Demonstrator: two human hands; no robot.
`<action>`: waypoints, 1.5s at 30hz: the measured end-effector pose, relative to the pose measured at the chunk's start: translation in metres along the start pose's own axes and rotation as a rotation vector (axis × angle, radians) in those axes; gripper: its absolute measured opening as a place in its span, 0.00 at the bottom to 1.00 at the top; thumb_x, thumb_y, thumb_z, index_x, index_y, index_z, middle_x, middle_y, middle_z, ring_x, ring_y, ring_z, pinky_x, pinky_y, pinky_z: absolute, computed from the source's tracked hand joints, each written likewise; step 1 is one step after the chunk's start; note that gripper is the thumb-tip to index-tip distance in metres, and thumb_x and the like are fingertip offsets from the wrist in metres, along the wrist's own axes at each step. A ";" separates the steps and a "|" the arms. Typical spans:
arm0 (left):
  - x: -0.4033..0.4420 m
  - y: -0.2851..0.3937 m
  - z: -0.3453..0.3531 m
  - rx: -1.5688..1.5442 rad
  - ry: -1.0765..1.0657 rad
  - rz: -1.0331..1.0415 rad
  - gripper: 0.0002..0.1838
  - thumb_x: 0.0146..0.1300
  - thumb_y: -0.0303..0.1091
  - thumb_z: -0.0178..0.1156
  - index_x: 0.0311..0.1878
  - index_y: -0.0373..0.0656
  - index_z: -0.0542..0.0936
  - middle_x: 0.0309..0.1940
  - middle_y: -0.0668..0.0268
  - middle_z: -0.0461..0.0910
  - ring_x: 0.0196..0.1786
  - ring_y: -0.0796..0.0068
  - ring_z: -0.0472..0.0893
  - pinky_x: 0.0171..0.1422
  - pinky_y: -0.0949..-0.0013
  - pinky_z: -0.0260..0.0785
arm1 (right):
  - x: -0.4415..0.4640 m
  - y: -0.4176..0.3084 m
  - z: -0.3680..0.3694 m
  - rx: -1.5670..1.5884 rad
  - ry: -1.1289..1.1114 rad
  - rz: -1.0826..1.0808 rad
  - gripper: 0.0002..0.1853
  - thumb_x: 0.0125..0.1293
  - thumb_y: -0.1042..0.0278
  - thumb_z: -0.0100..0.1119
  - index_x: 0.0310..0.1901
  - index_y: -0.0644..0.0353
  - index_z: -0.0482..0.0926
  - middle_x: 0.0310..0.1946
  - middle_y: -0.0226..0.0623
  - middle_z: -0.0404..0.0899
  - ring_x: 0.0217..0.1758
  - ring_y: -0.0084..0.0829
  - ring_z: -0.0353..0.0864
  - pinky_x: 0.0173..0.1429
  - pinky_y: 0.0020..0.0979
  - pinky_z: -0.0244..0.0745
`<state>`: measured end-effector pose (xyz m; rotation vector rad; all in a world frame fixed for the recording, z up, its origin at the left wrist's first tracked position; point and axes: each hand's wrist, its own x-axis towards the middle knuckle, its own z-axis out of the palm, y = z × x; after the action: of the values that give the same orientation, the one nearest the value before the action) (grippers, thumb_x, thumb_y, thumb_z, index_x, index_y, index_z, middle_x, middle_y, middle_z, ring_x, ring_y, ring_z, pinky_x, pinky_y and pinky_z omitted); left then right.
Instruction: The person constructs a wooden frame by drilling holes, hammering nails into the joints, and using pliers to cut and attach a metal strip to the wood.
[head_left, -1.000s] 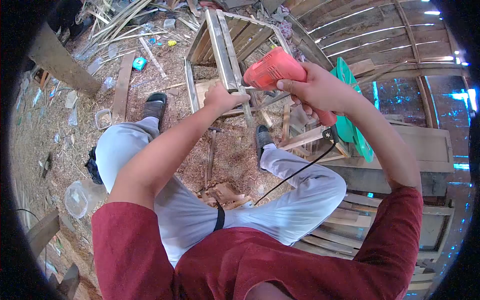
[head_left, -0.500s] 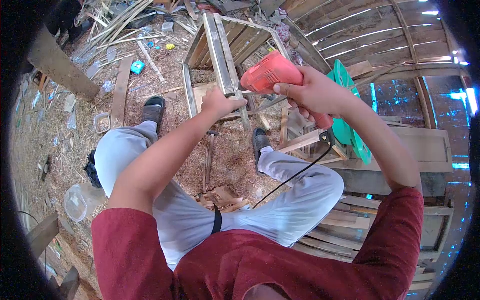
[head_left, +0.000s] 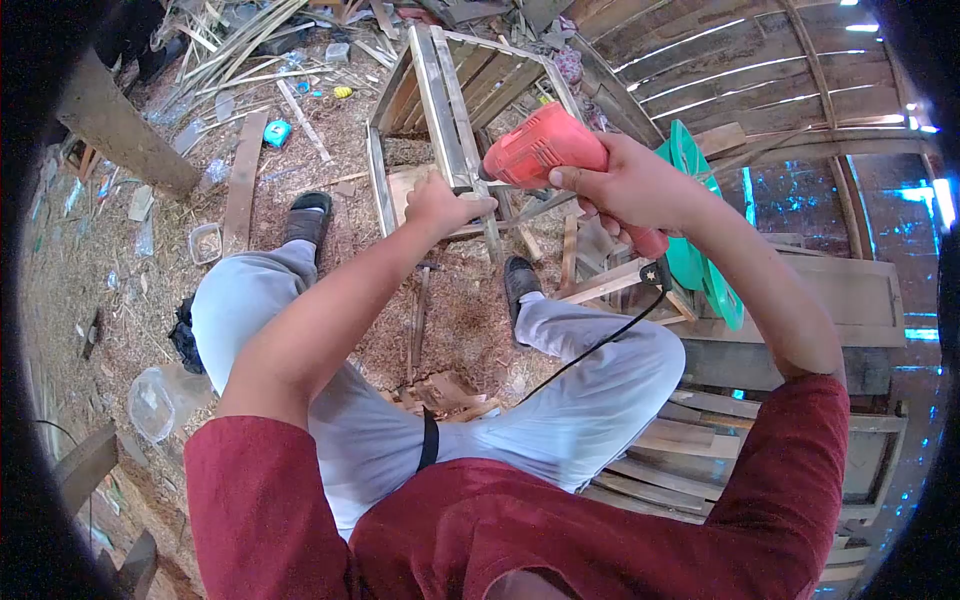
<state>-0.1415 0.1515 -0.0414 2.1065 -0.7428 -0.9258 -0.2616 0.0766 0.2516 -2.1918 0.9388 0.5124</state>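
Note:
My right hand (head_left: 640, 190) is wrapped round the handle of a red corded power drill (head_left: 548, 145). The drill's nose points left, at the near end of a wooden frame (head_left: 436, 110) made of slats and rails. Whether its bit touches the wood is too small to tell. My left hand (head_left: 440, 208) is closed on the frame's near end, with the thumb stretched right towards a narrow upright piece just below the drill's nose. The hand itself hides part of that joint. A black cord runs from the drill's base down across my right leg.
A green plastic chair (head_left: 692, 255) stands just right of the drill. A hammer-like tool (head_left: 420, 310) lies between my feet on sawdust. Planks and panels (head_left: 800, 300) are stacked at right. To the left are a wooden post (head_left: 125, 130), a blue object (head_left: 276, 133) and a plastic tub (head_left: 205, 243).

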 end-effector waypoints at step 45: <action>-0.011 0.011 -0.002 0.037 -0.003 -0.083 0.65 0.42 0.69 0.79 0.75 0.36 0.62 0.72 0.48 0.68 0.75 0.48 0.69 0.76 0.50 0.66 | 0.000 -0.040 0.018 -0.121 -0.023 0.058 0.18 0.72 0.55 0.66 0.53 0.59 0.76 0.24 0.26 0.73 0.17 0.21 0.73 0.19 0.28 0.71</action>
<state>-0.1486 0.1534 -0.0279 2.1833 -0.6830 -0.9668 -0.2334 0.1095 0.2565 -2.2667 0.9839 0.6359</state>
